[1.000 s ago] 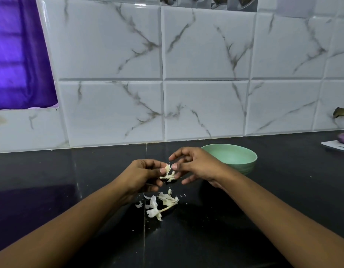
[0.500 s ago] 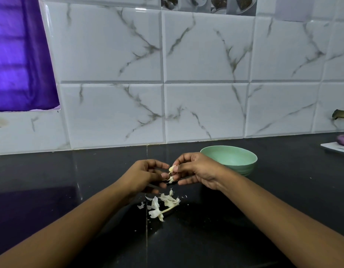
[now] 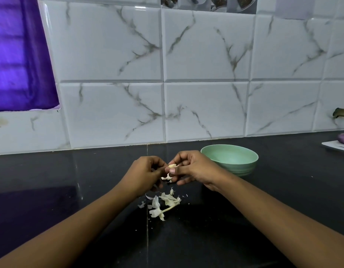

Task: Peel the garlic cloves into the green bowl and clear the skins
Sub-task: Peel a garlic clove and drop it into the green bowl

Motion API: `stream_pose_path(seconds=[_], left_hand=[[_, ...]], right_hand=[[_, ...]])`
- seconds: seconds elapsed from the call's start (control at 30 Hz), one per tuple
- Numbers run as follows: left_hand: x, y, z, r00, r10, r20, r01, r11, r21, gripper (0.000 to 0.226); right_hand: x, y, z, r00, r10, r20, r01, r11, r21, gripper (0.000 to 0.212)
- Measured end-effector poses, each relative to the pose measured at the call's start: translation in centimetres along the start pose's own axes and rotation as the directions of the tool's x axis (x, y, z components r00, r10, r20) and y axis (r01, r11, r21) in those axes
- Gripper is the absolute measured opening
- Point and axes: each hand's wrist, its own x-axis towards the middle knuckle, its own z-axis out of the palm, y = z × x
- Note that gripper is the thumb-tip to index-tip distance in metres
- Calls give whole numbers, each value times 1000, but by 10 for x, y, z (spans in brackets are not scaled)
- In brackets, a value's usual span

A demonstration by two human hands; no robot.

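Above the glossy black tabletop point(image 3: 283, 200), the left hand point(image 3: 146, 171) and right hand point(image 3: 194, 167) meet, each grip narrow and pinching the pale garlic clove point(image 3: 172, 165). The loose papery white skins point(image 3: 163, 204) lie on the tabletop just nearer the viewer. The round pale-green bowl point(image 3: 242, 168) stands just beside the right hand.

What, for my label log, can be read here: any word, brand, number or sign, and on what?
None: no readable text anywhere.
The green bowl is plain, the wall tiles bear only grey veins, and the picture tiles at the top edge show no legible letters. Nothing on the garlic clove either.
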Motion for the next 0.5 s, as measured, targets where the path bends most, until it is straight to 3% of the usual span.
stream_pose_path(seconds=[0.3,0.5], left_hand=[[-1,-2,2,995,95,-21,-87,968,236,13],[-2,1,-1,995,102,-11,-99,982,162,11]], right_hand=[[-1,-2,-6,997,59,43,-64,989,136,5],[-1,-1,-7,994,80,75,-91,984,156,7]])
